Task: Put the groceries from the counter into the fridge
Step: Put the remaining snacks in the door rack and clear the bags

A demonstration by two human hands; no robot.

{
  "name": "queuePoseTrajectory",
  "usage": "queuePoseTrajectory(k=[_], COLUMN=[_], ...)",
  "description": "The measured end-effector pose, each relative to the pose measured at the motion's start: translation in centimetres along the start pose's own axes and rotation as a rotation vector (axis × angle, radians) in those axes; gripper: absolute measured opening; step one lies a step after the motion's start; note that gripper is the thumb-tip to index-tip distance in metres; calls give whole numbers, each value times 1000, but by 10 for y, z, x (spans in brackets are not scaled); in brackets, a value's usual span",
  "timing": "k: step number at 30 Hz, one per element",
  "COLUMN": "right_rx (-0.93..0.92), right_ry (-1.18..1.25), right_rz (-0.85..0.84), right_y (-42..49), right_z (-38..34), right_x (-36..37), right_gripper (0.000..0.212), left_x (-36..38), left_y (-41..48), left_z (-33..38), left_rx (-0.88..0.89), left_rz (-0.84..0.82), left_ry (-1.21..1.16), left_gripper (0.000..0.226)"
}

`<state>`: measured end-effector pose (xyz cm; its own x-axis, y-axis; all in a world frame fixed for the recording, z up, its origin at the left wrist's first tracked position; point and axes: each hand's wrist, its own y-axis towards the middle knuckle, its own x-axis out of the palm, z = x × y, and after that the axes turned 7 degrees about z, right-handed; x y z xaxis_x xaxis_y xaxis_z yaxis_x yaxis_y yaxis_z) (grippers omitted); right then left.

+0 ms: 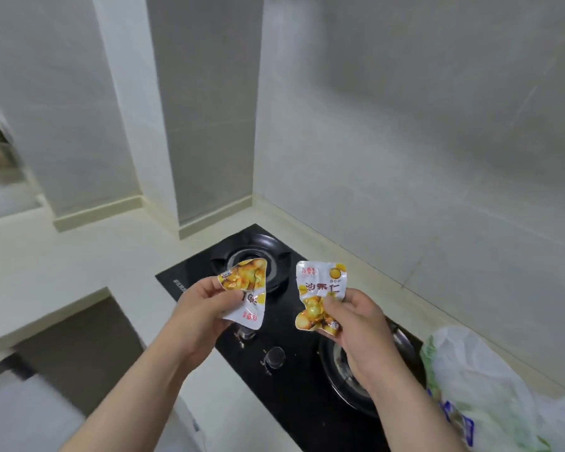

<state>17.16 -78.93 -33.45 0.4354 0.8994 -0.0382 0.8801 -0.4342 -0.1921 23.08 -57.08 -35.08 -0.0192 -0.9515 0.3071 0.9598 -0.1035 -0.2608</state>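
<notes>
Head view: over the black gas hob (291, 393), our left hand (199, 318) pinches a yellow-and-white snack packet (245, 288); our right hand (359, 331) pinches a matching packet (320, 288) bearing dark Chinese characters.

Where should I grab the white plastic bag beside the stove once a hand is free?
Probably the crumpled upper folds of the plastic bag, gathered from above on the stove side. It slumps soft with no stiff edge, and no handles show. The right hand is nearest but holds a packet now.
</notes>
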Motion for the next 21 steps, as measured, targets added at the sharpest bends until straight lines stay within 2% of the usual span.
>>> queuePoseTrajectory(k=[6, 10, 18, 21], right_rx=[-36, -37, -65, -95], right_ry=[-53, -24, -46, -65], right_rz=[-253, -419, -711, -800], right_y=[-12, -36, -94, -120], right_z=[2, 3, 5, 4], right_x=[78, 118, 153, 154], right_gripper=[11, 13, 12, 13], left_x=[-81, -117, -140, -140], left_y=[-53, -103, -210, -249], left_z=[18, 25, 23, 19], left_rx=[103, 155, 250, 324], left_rz=[294, 515, 832, 934], left_ry=[16, -55, -94, -41], left_gripper=[17, 13, 15, 11])
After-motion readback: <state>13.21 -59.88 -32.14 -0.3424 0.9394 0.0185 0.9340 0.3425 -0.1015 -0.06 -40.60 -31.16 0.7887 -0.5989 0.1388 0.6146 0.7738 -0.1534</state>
